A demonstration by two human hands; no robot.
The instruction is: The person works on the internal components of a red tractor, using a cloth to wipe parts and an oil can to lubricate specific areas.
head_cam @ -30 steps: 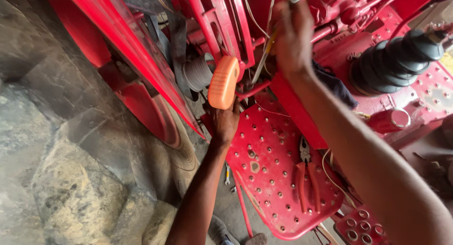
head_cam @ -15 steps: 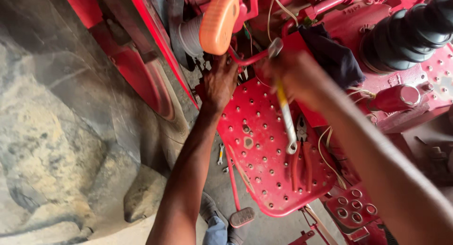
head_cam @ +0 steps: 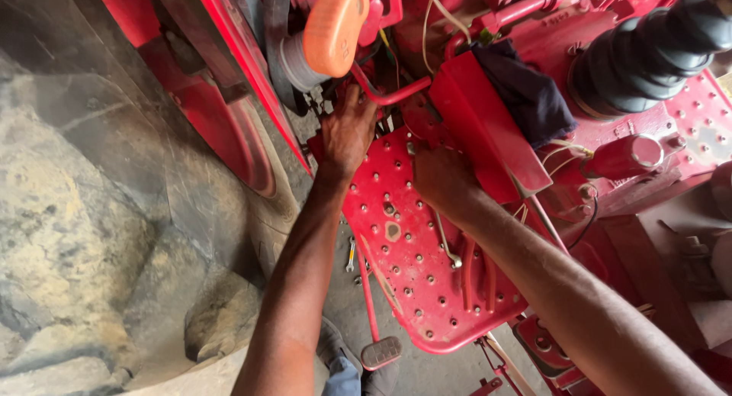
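Red painted steel fills the view: a perforated red metal footplate (head_cam: 427, 289) of a tractor, with both of the person's hands up at its top edge, where the machine's linkages sit. The left hand (head_cam: 347, 133) reaches into the gap below a bent red rod (head_cam: 389, 97) and an orange plastic knob (head_cam: 334, 28); its fingers are buried among the parts, so I cannot tell whether they grip anything. The right hand (head_cam: 442, 178) is curled against the plate beside a slanted red sheet-metal cover (head_cam: 488, 129), its fingertips hidden, so what it grasps, if anything, is unclear. A slim silver spanner (head_cam: 446, 247) and red-handled pliers (head_cam: 476, 270) lie loose on the plate, and another small spanner (head_cam: 350, 255) rests on the floor below. With tools laid out and both hands deep in the mechanism, the work looks mid-course, nothing visibly removed or closed up.
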